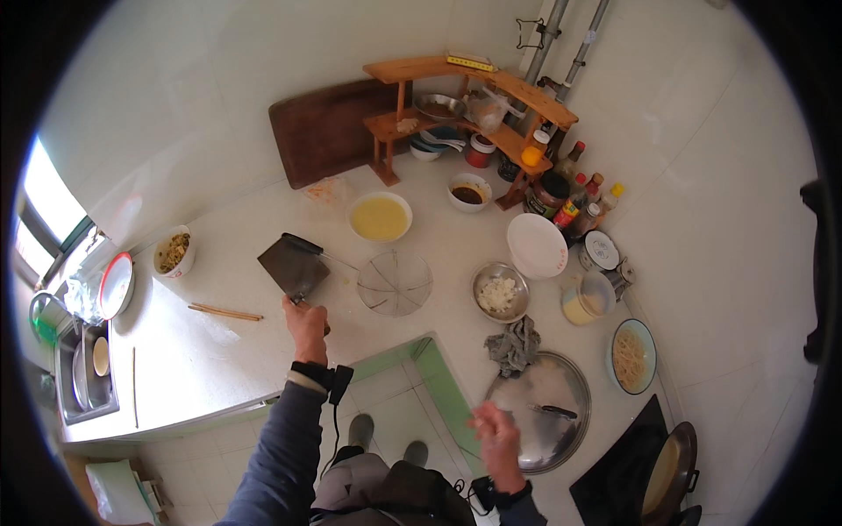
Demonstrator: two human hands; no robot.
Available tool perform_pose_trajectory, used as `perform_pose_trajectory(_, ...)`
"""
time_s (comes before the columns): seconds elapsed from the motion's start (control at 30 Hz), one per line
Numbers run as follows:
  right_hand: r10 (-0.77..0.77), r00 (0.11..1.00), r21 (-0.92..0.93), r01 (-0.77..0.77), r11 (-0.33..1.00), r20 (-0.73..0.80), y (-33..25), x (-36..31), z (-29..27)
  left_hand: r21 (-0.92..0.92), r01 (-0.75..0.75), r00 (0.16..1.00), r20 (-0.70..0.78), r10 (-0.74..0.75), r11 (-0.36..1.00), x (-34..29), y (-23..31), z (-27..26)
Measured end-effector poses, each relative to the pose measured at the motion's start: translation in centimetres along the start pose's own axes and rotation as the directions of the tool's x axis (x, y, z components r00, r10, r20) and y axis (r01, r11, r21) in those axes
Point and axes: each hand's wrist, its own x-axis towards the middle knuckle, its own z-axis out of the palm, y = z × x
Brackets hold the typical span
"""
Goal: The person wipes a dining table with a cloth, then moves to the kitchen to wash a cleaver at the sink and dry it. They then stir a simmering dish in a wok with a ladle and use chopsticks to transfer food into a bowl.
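Observation:
My left hand [307, 331] is closed round the handle of what looks like a cleaver, its broad dark blade [293, 270] pointing away from me over the counter. A round wire strainer [395, 283] lies to the right of the blade, its black handle [303, 243] reaching the blade's far edge. Beyond the strainer stands a white bowl of pale yellow liquid [380, 217]. My right hand [497, 440] is raised by the left rim of a large steel lid [548, 434]; its fingers are blurred, and I cannot see anything in them.
Chopsticks [226, 312] lie left of my left hand. A crumpled grey cloth [515, 345] touches the lid. Nearby are a metal bowl of chopped white food [500, 293], a bowl of noodles [629, 358], a pan [671, 473], a sink [112, 399] and a wooden shelf [561, 112].

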Motion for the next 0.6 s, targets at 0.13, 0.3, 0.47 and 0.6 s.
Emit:
perform_pose_trajectory(0.13, -0.164, 0.966, -0.443, 0.06, 0.895, -0.199, 0.9, 9.7, -3.1, -0.424, 0.17, 0.907, 0.421, 0.027, 0.889, -0.4, 4.1, -5.7)
perform_pose_trajectory(0.3, -0.062, 0.96, -0.729, -0.165, 0.665, -0.274, 4.1, 19.7, -1.7, -0.395, 0.194, 0.94, 0.337, -0.055, 0.898, -0.8, 7.2, -10.1)
perform_pose_trajectory(0.47, -0.095, 0.968, -0.788, -0.131, 0.601, -0.233, 6.1, 20.2, 0.9, -0.257, 0.184, 0.968, 0.214, -0.13, 0.949, -3.5, 8.7, -14.8)
perform_pose_trajectory(0.6, -0.142, 0.988, -0.651, 0.063, 0.756, -0.069, 3.8, 18.3, 2.7, -0.219, 0.077, 0.985, 0.17, -0.039, 0.973, -6.3, 10.1, -17.8)
